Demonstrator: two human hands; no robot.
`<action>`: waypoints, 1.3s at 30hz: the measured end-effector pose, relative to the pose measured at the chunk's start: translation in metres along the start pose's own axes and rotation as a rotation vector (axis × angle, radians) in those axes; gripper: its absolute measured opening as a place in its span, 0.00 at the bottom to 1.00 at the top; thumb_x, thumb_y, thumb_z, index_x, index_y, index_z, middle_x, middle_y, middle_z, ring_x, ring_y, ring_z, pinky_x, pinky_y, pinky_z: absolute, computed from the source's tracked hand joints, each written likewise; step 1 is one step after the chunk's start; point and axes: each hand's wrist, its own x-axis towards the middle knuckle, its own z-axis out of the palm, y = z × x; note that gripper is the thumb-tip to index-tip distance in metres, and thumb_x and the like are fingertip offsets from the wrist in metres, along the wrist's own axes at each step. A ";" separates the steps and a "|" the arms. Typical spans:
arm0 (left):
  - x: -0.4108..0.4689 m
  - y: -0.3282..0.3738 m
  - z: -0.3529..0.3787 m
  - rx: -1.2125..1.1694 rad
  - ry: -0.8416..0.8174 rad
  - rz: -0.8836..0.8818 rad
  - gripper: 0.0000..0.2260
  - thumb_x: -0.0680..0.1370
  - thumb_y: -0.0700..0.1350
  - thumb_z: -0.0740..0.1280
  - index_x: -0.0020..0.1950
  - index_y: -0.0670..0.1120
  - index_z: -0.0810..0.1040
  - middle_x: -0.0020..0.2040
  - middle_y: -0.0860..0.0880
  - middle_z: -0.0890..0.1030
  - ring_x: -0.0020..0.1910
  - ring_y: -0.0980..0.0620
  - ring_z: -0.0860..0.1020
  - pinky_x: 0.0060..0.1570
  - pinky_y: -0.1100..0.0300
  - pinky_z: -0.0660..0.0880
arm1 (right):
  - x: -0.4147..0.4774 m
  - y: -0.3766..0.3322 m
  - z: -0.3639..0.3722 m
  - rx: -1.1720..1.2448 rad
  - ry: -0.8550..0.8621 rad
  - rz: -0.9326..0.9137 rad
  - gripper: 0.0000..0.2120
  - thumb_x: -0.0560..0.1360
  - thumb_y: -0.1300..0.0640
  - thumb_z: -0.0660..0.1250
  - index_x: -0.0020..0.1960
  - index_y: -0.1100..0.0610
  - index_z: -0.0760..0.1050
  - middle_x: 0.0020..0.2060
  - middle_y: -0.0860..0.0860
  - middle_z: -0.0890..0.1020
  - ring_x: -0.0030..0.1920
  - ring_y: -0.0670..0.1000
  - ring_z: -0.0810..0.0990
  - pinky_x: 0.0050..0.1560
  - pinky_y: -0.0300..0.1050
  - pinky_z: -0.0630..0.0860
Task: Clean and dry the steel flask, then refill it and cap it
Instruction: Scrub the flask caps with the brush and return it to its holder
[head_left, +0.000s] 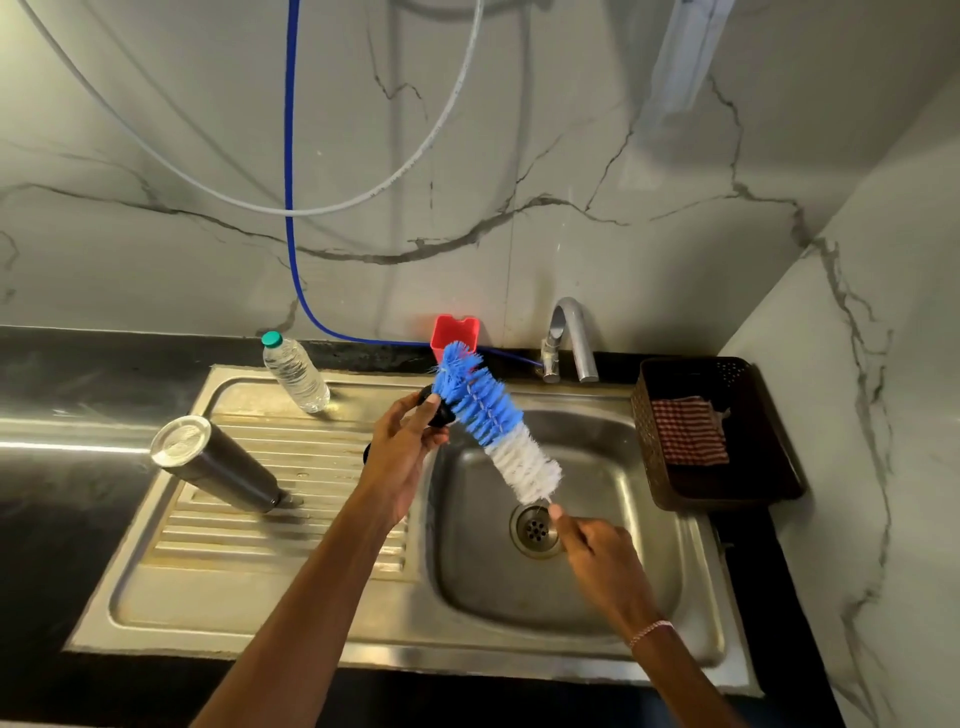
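- The steel flask (218, 464), a dark cylindrical metal bottle with a shiny flat base, stands mouth-down on the ribbed draining board of the stainless steel sink (291, 540), tilted in the wide-angle view so its base faces up and to the left.
- It lies to the left of both hands, well apart from them; its long axis runs from upper left at the base to lower right at the mouth.
- The left hand (402, 452) is the nearer of the two, so by judgement it is the one placed to reach across for the flask.
- That left hand is closed around a small black cap-like piece (439, 408), held above the edge between draining board and basin; whether it is the flask's cap cannot be told for certain.
- The right hand (597, 551) pinches the thin wire handle of a long bottle brush with blue and white bristles (493, 421), fingers curled shut on it over the drain.
- The brush slants from lower right up to upper left, its blue tip touching or just beside the black piece in the left hand.
- The flask's body looks matte dark grey with no visible dents; its inside cannot be seen.
- A clear plastic water bottle with a green cap (295, 371) stands at the back of the draining board, and a checked cloth (688, 431) lies in a dark basket (779, 483) on the table to the right of the sink.
- The chrome tap (571, 338) shows no running water.
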 end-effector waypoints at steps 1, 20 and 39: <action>-0.004 -0.001 0.004 0.069 -0.020 0.046 0.15 0.82 0.44 0.68 0.67 0.39 0.78 0.56 0.40 0.85 0.43 0.53 0.83 0.48 0.58 0.80 | 0.000 -0.005 0.000 0.017 -0.011 0.005 0.28 0.79 0.36 0.59 0.26 0.51 0.62 0.22 0.45 0.66 0.29 0.49 0.66 0.36 0.49 0.66; -0.009 -0.006 0.010 0.475 -0.062 0.392 0.13 0.79 0.48 0.73 0.62 0.62 0.80 0.55 0.48 0.86 0.52 0.51 0.86 0.55 0.52 0.83 | -0.006 -0.056 -0.005 0.257 -0.160 0.236 0.27 0.80 0.38 0.60 0.28 0.52 0.64 0.20 0.45 0.66 0.22 0.43 0.63 0.30 0.41 0.62; -0.011 -0.012 0.006 0.416 -0.203 0.341 0.18 0.82 0.41 0.68 0.72 0.46 0.76 0.63 0.49 0.84 0.62 0.49 0.82 0.61 0.54 0.79 | 0.020 -0.090 -0.016 0.557 -0.263 0.370 0.28 0.79 0.35 0.61 0.27 0.49 0.62 0.24 0.46 0.62 0.22 0.46 0.56 0.24 0.37 0.51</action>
